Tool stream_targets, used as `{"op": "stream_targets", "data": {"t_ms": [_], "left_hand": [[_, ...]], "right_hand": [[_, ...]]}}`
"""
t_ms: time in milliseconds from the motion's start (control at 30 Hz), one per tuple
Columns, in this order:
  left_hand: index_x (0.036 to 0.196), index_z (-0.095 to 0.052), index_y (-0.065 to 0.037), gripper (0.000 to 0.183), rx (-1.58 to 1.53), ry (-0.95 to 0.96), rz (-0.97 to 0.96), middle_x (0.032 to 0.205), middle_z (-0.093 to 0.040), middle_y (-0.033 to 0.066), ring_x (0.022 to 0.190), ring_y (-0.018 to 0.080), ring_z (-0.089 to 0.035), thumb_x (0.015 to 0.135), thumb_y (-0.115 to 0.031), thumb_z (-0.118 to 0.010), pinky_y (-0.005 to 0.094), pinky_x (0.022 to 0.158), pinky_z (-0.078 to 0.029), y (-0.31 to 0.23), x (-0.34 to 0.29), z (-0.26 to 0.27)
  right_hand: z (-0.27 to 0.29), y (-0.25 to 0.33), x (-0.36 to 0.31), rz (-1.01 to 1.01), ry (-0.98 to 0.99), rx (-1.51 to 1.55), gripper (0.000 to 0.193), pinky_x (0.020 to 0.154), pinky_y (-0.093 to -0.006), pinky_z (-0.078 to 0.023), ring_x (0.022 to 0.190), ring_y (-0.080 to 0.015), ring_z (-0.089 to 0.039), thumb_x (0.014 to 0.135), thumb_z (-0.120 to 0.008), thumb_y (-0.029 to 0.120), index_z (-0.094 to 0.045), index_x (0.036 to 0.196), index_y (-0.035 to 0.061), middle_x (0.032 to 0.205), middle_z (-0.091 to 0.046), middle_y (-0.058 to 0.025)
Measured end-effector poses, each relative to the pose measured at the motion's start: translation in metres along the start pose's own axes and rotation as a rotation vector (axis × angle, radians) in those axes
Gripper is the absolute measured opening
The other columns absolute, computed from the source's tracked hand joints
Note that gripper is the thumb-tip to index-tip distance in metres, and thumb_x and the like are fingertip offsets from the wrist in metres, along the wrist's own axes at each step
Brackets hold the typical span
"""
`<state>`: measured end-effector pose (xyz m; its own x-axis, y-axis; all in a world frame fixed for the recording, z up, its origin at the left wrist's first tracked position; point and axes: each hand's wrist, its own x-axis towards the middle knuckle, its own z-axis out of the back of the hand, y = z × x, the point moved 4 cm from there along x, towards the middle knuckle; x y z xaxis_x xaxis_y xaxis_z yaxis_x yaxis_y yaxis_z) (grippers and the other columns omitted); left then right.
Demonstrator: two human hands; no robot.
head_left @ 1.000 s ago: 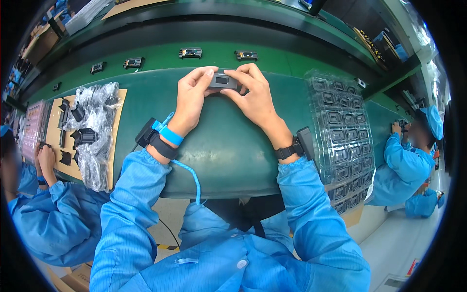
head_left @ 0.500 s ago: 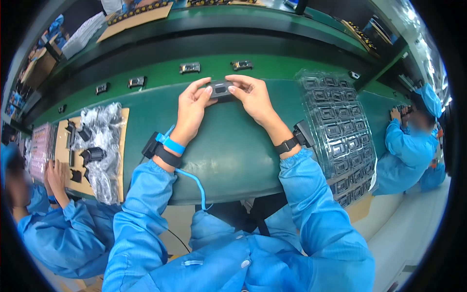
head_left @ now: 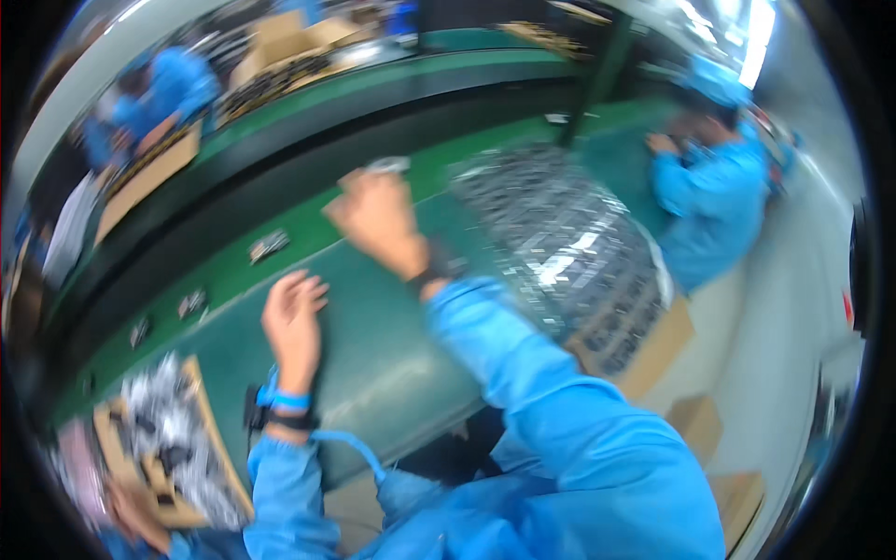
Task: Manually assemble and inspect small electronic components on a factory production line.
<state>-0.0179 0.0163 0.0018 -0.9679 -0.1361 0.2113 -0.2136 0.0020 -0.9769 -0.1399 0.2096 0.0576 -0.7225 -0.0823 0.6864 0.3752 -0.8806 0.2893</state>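
Note:
Motion blurs much of the view. My left hand (head_left: pixel 293 322) is raised over the green mat (head_left: pixel 373 313), with loosely bent fingers apart and nothing visible in them. Farther forward, my right hand (head_left: pixel 378 222) reaches over the green strip (head_left: pixel 322 219) behind the mat. Its fingers are smeared, so whether they hold anything does not show. Just beyond that hand lies a small pale-and-dark device (head_left: pixel 390 164), partly covered by it. Another small device (head_left: pixel 269 245) rests on the strip between my two hands. The dark rectangular part seen earlier is not visible.
Clear plastic trays (head_left: pixel 569 247) with rectangular pockets cover the right side. At lower left, cardboard (head_left: pixel 201 383) carries plastic bags and black parts. More devices (head_left: pixel 192 303) line the strip. A co-worker in blue (head_left: pixel 714 196) sits at right; another person's hand (head_left: pixel 135 509) shows at lower left.
The view has swung toward the right. Both hands have come apart from the dark part they held together. My right hand has moved forward to the strip, and my left hand has dropped back.

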Motion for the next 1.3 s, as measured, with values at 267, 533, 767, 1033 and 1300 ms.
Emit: {"op": "stream_targets", "data": {"t_ms": [267,533,767,1033,1300], "left_hand": [[0.128,-0.061,0.004,0.031,0.146,0.021,-0.046,0.113,-0.07,0.0127,0.099,0.0203,-0.072,0.106,-0.018,-0.064,0.0302,0.082,-0.058,-0.001,0.0,-0.004],[0.138,-0.049,0.002,0.036,-0.028,-0.001,-0.028,0.106,-0.072,0.0132,0.092,0.0143,-0.068,0.107,-0.011,-0.06,0.0289,0.078,-0.057,-0.009,0.007,-0.014],[0.13,-0.057,0.001,0.024,-0.107,-0.141,-0.07,0.109,-0.072,0.0131,0.095,0.0166,-0.072,0.106,-0.005,-0.058,0.0278,0.074,-0.059,-0.009,0.007,0.013],[0.13,-0.063,-0.002,0.03,0.111,-0.178,-0.045,0.112,-0.072,0.0103,0.094,0.0158,-0.072,0.105,-0.018,-0.064,0.0251,0.075,-0.057,-0.004,0.004,0.017],[0.134,-0.056,-0.001,0.027,-0.014,-0.132,-0.005,0.119,-0.07,0.0094,0.1,0.0135,-0.069,0.109,-0.013,-0.056,0.0235,0.074,-0.051,0.01,0.013,0.013]], "right_hand": [[-0.024,0.007,-0.02,-0.067,-0.069,0.273,0.046,0.096,-0.0507,-0.049,0.109,-0.0406,-0.057,0.083,-0.078,0.023,-0.062,0.121,0.0015,0.119,-0.057,-0.0213],[0.011,0.064,-0.082,0.051,0.076,0.64,0.051,0.103,-0.0489,-0.049,0.122,-0.0417,-0.054,0.082,-0.082,0.014,-0.062,0.128,0.0018,0.133,-0.051,-0.0223],[0.002,0.078,-0.08,0.034,0.303,1.106,0.048,0.103,-0.0438,-0.053,0.123,-0.0394,-0.058,0.085,-0.078,0.007,-0.062,0.13,-0.0015,0.141,-0.047,-0.0228],[-0.016,0.058,-0.07,-0.301,0.367,1.325,0.024,0.074,-0.0318,-0.061,0.082,-0.0172,-0.075,0.097,-0.057,-0.004,-0.067,0.119,-0.0069,0.094,-0.075,-0.0162],[-0.02,0.049,-0.07,-0.364,0.355,1.408,0.022,0.073,-0.0319,-0.059,0.079,-0.0171,-0.072,0.094,-0.065,-0.004,-0.067,0.114,-0.0104,0.091,-0.073,-0.0148]]}}
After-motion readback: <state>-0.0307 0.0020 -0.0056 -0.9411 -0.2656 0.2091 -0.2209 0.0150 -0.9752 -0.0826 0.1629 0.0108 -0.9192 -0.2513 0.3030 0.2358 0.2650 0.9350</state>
